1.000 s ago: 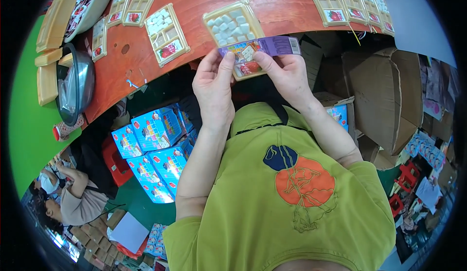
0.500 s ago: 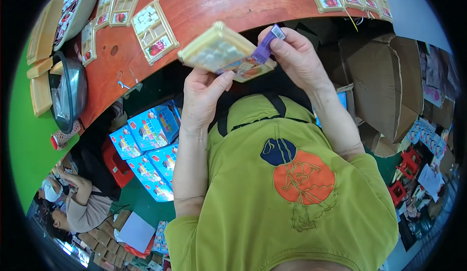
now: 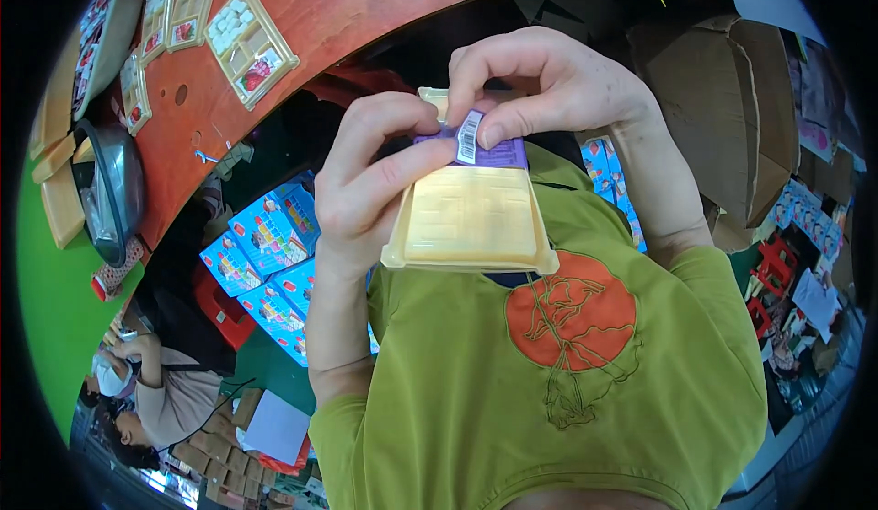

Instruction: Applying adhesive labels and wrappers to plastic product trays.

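While the cream tray (image 3: 471,222) is held clear of the table (image 3: 338,2), a purple band (image 3: 503,154) crosses its upturned face

While the left hand (image 3: 355,181) grasps the left side of the cream tray, its thumb presses on the purple band. The right hand (image 3: 560,82) pinches the end of the purple band between thumb and forefinger, beside a white barcode patch (image 3: 467,139). The cream tray is outside the near edge of the table, in front of the green shirt (image 3: 439,373); its bare panel faces up and shows a raised pattern.

Toward the left end of the table lie 4 compartment trays (image 3: 230,23). The largest in view lies at the near edge, with white pieces in its far compartment and a strawberry card (image 3: 259,72) at its near end. A pale basin (image 3: 111,62) of small packets stands at the left edge. A dark-rimmed tub (image 3: 123,185) is near the left corner. Blue cartons (image 3: 265,236) are below the near edge; a cardboard box (image 3: 709,107) is to the right.
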The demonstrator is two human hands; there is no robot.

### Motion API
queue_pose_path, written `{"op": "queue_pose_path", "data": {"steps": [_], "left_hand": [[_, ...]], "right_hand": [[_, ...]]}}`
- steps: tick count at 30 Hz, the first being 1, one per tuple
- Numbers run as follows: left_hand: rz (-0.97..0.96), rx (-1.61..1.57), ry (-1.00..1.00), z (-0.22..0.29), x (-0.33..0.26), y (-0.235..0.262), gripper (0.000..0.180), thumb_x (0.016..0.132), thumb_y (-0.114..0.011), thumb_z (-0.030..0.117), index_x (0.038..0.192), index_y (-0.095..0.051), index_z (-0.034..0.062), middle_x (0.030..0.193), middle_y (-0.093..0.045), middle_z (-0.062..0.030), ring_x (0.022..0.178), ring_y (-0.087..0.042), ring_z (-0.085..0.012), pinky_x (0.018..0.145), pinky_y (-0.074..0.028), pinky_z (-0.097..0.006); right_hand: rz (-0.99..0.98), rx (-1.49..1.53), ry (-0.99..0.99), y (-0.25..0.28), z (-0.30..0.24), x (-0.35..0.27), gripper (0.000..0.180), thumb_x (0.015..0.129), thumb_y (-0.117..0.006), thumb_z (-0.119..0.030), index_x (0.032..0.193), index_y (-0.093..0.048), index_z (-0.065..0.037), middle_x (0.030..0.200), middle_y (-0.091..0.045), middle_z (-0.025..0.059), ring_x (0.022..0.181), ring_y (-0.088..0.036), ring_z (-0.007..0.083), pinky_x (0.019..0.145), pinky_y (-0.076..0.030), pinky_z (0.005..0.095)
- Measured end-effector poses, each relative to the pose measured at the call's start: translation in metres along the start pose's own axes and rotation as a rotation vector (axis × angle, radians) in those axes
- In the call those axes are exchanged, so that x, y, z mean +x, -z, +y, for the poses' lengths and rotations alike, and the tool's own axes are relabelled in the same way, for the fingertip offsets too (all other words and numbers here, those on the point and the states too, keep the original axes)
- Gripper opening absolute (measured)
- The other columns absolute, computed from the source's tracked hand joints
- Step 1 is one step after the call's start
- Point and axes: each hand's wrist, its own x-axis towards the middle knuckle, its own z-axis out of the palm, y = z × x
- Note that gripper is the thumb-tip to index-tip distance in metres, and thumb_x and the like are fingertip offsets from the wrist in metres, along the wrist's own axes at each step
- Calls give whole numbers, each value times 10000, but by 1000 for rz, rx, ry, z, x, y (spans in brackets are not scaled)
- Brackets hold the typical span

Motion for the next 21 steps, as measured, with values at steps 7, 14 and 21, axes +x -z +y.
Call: {"op": "queue_pose_path", "data": {"steps": [7,14,21], "left_hand": [[23,119,-72,15,4,-3,420,615,-785,84,1022,-724,-3,1083,-659,-187,875,-638,-311,728,-531,-370],[120,-210,399,3,17,-10,256,802,-722,27,1052,-684,-10,1012,-710,-97,866,-645,-173,777,-525,-306],[471,-554,810,-68,96,6,329,863,-654,-33,1183,-582,-51,996,-691,-90,851,-655,-107,693,-532,-243]], "right_hand": [[-85,14,-37,6,7,1,334,790,-823,-143,904,-525,-45,981,-517,33,901,-494,148,809,-419,287],[61,325,-276,21,31,0,207,926,-689,-221,1005,-622,-42,1001,-603,30,853,-549,95,746,-457,249],[662,-116,90,37,5,62,469,985,-601,-221,1382,-446,-25,1250,-547,89,1126,-544,171,919,-481,326]]}}
